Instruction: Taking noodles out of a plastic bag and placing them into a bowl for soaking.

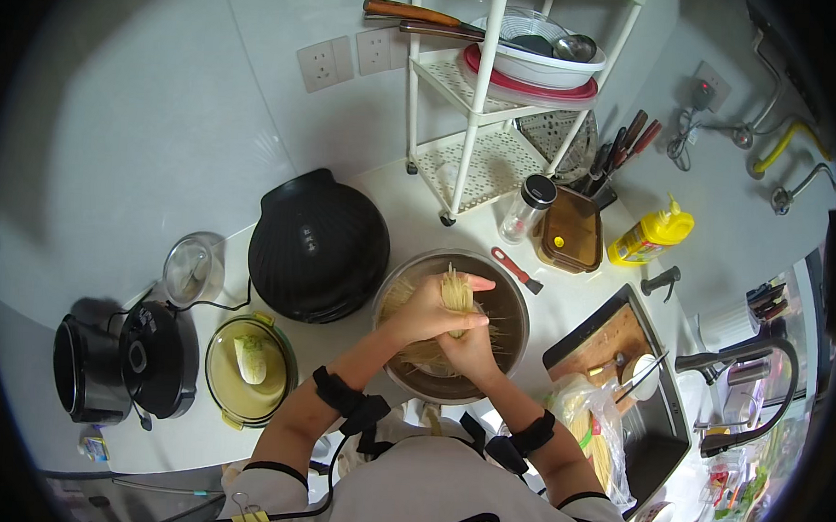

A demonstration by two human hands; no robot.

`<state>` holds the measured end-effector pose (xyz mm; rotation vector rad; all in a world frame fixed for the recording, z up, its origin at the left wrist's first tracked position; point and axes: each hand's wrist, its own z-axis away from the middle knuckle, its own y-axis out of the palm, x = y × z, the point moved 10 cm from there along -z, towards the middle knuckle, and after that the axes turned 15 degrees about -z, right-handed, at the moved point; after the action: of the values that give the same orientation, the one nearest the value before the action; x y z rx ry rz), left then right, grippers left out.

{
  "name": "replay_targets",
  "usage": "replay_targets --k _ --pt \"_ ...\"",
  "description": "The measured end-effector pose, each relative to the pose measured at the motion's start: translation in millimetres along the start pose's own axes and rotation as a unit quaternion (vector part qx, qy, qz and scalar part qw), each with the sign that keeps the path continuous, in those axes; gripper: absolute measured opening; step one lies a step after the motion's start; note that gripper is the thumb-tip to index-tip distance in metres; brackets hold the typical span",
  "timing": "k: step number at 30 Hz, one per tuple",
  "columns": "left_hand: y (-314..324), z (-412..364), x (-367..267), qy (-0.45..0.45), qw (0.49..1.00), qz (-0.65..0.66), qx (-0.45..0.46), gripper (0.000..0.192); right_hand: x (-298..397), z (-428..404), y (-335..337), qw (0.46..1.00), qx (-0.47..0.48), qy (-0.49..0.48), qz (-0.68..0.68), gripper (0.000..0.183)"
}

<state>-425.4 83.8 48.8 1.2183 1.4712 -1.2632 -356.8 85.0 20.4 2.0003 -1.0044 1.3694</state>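
Note:
A bunch of thin pale-yellow noodle-like strands (457,294) stands nearly upright between my two hands. My left hand (426,311) wraps it from the left, with thumb and fingers reaching to the right. Below it, my right hand (469,349) closes around the lower part of the bunch; its fingers are partly hidden. Both hands are over a wide stainless-steel bowl (513,292). More loose strands (396,296) lie inside the bowl, mostly to the left and under my hands. Whether the strands are noodles or enoki mushrooms I cannot tell.
Left of the bowl are a black shell-ribbed electric appliance (318,247) and a glass dish (286,367) holding a cut vegetable (250,359). A red-handled brush (514,268), a glass bottle (523,216) and a brown container (571,232) stand beyond. The sink (660,435) and a plastic bag (595,433) lie right.

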Motion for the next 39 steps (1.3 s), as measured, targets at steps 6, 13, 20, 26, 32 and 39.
replay_targets --k 6,13,20,26,32,39 --pt "-6.2 7.2 -7.0 -0.002 0.994 -0.014 -0.11 0.015 9.6 -1.5 3.2 0.996 0.024 -0.003 0.092 0.034" --pt "-7.9 9.4 4.6 0.075 0.965 -0.193 -0.163 0.011 13.3 -3.4 5.8 0.999 0.008 -0.027 0.033 0.034" --pt "4.6 0.6 27.7 -0.041 0.998 0.042 -0.031 0.026 -12.9 -1.3 -0.3 0.998 0.044 0.036 0.015 0.036" --pt "0.8 7.2 19.3 -0.046 0.993 0.065 -0.083 0.024 -10.5 -3.0 1.8 0.989 0.039 0.061 0.128 0.04" --pt "-3.4 2.2 42.0 -0.068 0.992 -0.023 -0.108 0.021 0.4 -7.7 2.9 0.994 0.066 -0.061 0.06 0.04" --pt "5.9 10.6 35.1 -0.065 0.969 0.238 -0.02 0.051 -39.0 4.1 12.5 0.919 0.131 0.315 -0.2 0.05"
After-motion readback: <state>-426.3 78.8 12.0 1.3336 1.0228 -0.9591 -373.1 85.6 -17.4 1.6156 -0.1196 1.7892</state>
